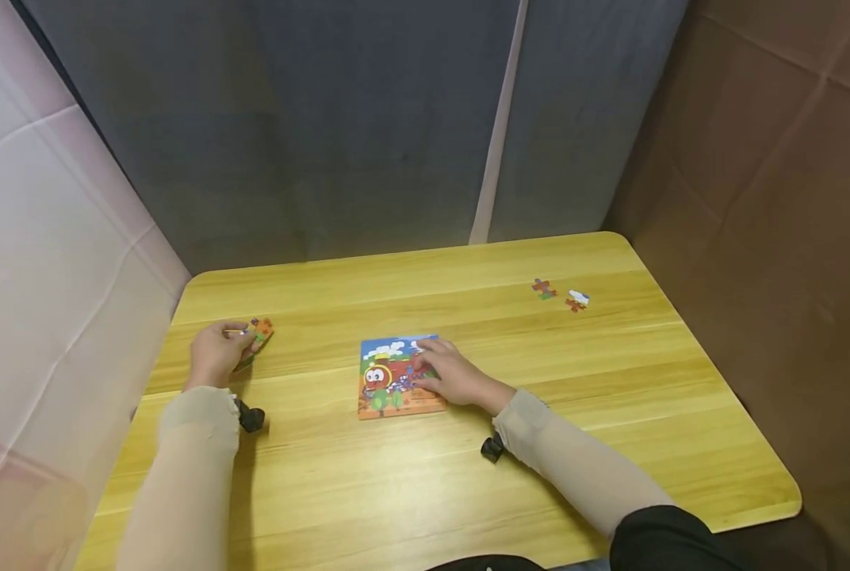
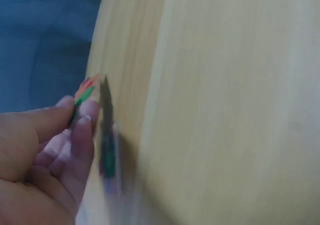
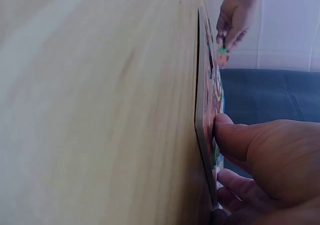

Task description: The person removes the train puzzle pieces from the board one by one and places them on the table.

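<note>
At the left of the table my left hand (image 1: 214,353) pinches a small puzzle piece (image 2: 84,96) with orange and green on it, between thumb and fingers. Another puzzle piece (image 2: 109,157), blurred, is just below that hand on the tabletop. A flat jigsaw puzzle (image 1: 389,388) with a red big-eyed cartoon face, clouds and green shapes lies mid-table. Over its right part rests my right hand (image 1: 461,374), thumb and fingertips touching the surface and spread apart. The hand covers some of the picture there, and I see no loose piece between its fingers.
Two loose groups of puzzle pieces, one reddish-brown (image 1: 544,289) and one with white and blue (image 1: 578,300), lie at the back right. The wooden table (image 1: 411,492) has rounded corners. Grey cloth (image 1: 368,143) hangs behind it, with fabric at both sides.
</note>
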`<state>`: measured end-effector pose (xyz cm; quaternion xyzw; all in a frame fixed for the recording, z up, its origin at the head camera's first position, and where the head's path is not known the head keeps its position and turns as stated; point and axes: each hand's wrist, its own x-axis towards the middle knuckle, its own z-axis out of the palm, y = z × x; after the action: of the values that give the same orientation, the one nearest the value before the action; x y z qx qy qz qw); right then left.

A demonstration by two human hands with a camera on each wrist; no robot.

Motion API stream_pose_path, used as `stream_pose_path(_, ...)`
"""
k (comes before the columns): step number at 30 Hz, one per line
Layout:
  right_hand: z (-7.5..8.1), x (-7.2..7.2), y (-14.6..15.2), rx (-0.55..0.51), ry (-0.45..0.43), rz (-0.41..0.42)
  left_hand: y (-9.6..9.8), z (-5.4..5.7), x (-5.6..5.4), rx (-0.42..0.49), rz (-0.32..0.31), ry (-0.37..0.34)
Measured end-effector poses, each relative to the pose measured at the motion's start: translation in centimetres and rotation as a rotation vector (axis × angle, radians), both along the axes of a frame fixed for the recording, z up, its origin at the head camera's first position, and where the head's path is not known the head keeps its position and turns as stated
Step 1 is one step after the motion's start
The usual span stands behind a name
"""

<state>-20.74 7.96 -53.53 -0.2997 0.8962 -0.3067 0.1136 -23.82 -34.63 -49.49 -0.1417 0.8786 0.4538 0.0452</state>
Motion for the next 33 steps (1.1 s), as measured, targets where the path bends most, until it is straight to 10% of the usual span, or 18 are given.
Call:
stream_pose_path(5, 0.1, 0.1, -0.1, 0.0, 0.0, 0.008, 1.1, -0.6, -0.9, 0.046, 0.057, 0.045)
stream_pose_path(13, 0.2, 0.2, -0.3, 0.0, -0.016, 0.019, 2.2, -0.6, -1.0, -0.44, 0.038, 0.087)
stream_pose_path(22, 0.2, 0.2, -0.3, -0.005, -0.019, 0.023, 2.7, -0.8, -0.7, -0.507, 0.034, 0.028)
stream_pose_path(33, -0.2, 0.2, 0.2, 0.013, -0.033, 0.013, 5.8, 2.0, -1.0, -0.476, -0.228, 0.141)
